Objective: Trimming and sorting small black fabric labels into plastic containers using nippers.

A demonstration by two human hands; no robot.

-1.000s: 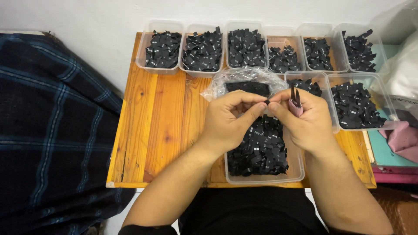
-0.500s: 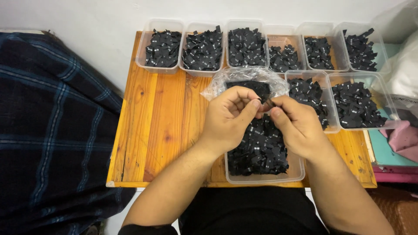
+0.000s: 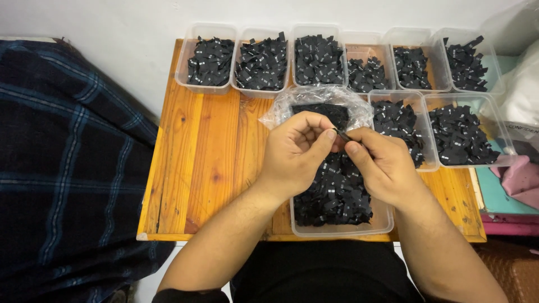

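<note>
Hands now drawn closer together over the tub (image 3: 382, 220): left hand (image 3: 295, 154) and right hand (image 3: 382, 165) both pinch one black tag (image 3: 341, 134), grips closed.

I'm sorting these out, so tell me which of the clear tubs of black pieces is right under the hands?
The near tub at the table's front edge; both hands, left hand and right hand, are above it.

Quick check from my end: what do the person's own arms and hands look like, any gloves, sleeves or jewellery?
Both arms are bare from the hands up to the frame's lower edge: no sleeves show. The left hand and right hand wear no gloves, and I see no rings, watch or wristband. Fingernails are short and unpainted. No markings or bandages are visible.
</note>
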